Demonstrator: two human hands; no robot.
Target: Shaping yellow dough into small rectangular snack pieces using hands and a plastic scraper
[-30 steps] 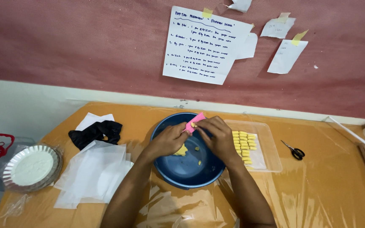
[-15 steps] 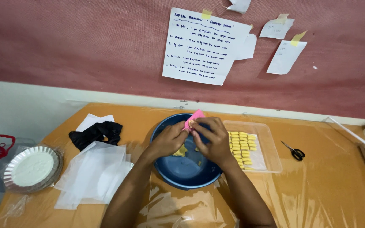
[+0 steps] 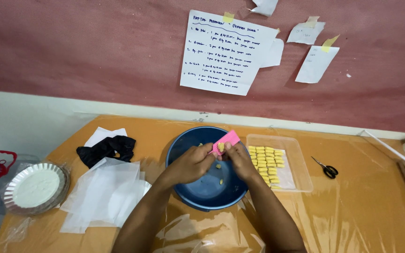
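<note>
Both hands meet over the blue basin [image 3: 198, 194] at centre of the surface [image 3: 362, 206]. Left hand [image 3: 191, 163] is closed on the near-left end of a pink ridged board [image 3: 227, 140] — fingers curled around it, thumb side up. The board's long axis runs from near-left up to far-right, tilted, with its far end poking past the basin's far rim. Right hand [image 3: 238, 159] comes in from the right, fingers pinched narrow against the board's face, where a small yellow dough piece [image 3: 221, 146] sits; whether the fingertips actually grip the piece or just press it I cannot tell. So the piece lies between the two hands, touching the board, and the right hand's fingertips are the nearer to it. A few loose yellow bits [image 3: 220, 174] lie on the basin floor below. Just right of the basin is a clear tray [image 3: 301, 161] with rows of shaped yellow pieces [image 3: 264, 161] — near the right hand, well apart from the left. Further right, scissors [image 3: 325, 167]. On the left: black cloth [image 3: 106, 149], white sheets [image 3: 104, 194], a foil plate [image 3: 33, 185].
</note>
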